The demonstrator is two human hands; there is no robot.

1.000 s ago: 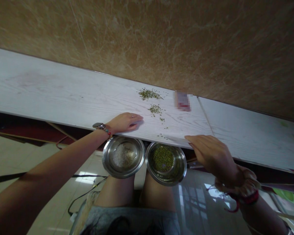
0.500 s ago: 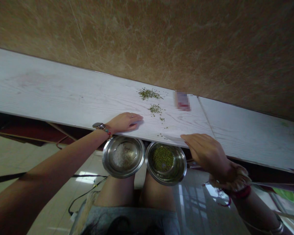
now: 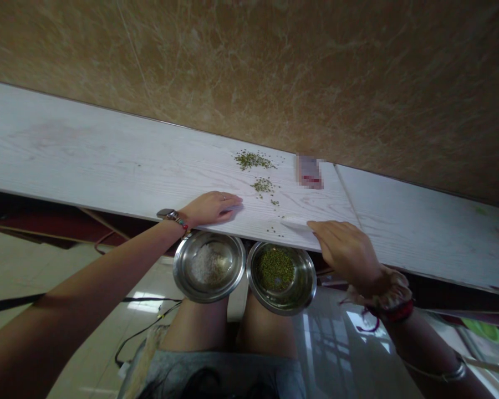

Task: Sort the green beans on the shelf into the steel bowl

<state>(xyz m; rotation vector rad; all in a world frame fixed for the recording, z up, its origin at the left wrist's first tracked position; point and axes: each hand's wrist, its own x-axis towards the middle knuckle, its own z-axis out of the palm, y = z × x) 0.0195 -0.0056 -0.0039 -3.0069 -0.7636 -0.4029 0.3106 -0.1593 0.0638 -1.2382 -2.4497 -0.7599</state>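
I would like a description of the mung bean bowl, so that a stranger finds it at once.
Find the long white counter below the brown marbled wall. At its near edge, above the person's thighs, two steel bowls are side by side. The right-hand one holds small green mung beans; the left one holds whitish contents instead.

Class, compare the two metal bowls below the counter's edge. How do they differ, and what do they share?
The left bowl holds pale, whitish contents; the right bowl holds small green grains.
The left bowl is near the left wrist; the right bowl is nearer the right hand.
Both are round, shiny and open-topped.
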